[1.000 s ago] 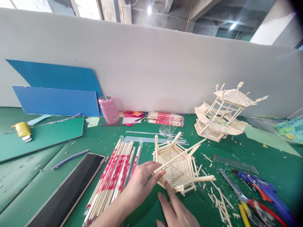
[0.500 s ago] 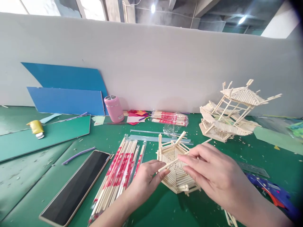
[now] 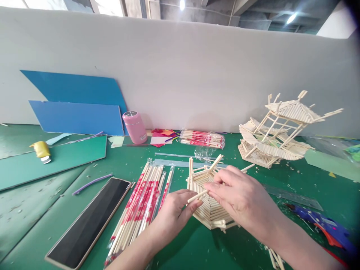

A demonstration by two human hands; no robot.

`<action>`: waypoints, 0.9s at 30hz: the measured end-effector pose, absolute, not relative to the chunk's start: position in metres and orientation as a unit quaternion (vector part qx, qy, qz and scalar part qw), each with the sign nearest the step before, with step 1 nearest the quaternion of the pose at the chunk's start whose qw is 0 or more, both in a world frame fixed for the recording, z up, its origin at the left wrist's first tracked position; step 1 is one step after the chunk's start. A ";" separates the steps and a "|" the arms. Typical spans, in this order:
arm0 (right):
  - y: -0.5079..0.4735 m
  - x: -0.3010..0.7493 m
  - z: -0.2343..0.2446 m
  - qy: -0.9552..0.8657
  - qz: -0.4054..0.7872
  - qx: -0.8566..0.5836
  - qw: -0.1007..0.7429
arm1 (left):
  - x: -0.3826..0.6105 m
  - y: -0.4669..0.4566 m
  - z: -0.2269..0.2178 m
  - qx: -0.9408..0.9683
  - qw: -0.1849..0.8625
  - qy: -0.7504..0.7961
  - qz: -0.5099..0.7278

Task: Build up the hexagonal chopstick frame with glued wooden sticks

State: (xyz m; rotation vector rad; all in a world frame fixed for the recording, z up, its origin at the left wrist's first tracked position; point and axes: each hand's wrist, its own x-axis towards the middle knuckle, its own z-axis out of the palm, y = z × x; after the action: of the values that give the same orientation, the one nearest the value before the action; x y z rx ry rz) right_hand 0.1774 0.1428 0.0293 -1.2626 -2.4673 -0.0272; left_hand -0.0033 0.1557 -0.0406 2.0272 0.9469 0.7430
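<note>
A hexagonal base built of wooden sticks (image 3: 208, 212) rests on the green mat, with short posts standing up at its far corners. My left hand (image 3: 176, 212) pinches the near end of a long loose stick (image 3: 198, 195) that lies across the base. My right hand (image 3: 242, 200) reaches over the base from the right, its fingers closed on the same stick further along. The far end of the stick pokes out beyond my right hand.
A bundle of wrapped chopsticks (image 3: 140, 210) lies left of the base, beside a dark tablet (image 3: 87, 221). Behind are a finished stick pavilion (image 3: 281, 131), another chopstick pack (image 3: 202, 138), a pink flask (image 3: 134, 126) and blue boards (image 3: 75, 108). A blue glue gun (image 3: 323, 227) lies right.
My right hand rose from the near edge and came over the base onto the long stick. My left hand has kept its hold. The view shifted slightly.
</note>
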 end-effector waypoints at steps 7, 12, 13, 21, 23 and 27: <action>0.144 0.176 0.030 -0.873 -0.012 -0.450 0.186 | -0.003 0.154 -0.038 0.796 0.373 0.376 0.291; 0.145 0.176 0.030 -0.872 -0.009 -0.452 0.185 | -0.002 0.155 -0.039 0.797 0.370 0.379 0.291; 0.145 0.176 0.030 -0.873 -0.007 -0.452 0.184 | -0.002 0.156 -0.039 0.798 0.367 0.380 0.290; 0.145 0.175 0.032 -0.874 -0.007 -0.448 0.190 | -0.003 0.155 -0.039 0.800 0.359 0.382 0.294; 0.145 0.175 0.032 -0.875 -0.007 -0.444 0.194 | -0.003 0.155 -0.038 0.800 0.354 0.385 0.294; 0.145 0.175 0.031 -0.875 -0.007 -0.444 0.193 | -0.002 0.155 -0.038 0.801 0.347 0.388 0.296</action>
State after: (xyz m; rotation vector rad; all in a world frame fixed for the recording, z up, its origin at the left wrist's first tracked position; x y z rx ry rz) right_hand 0.1747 0.1454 0.0315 -1.2449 -2.4552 -0.0187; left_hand -0.0021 0.1553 -0.0379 2.0780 1.0064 0.7679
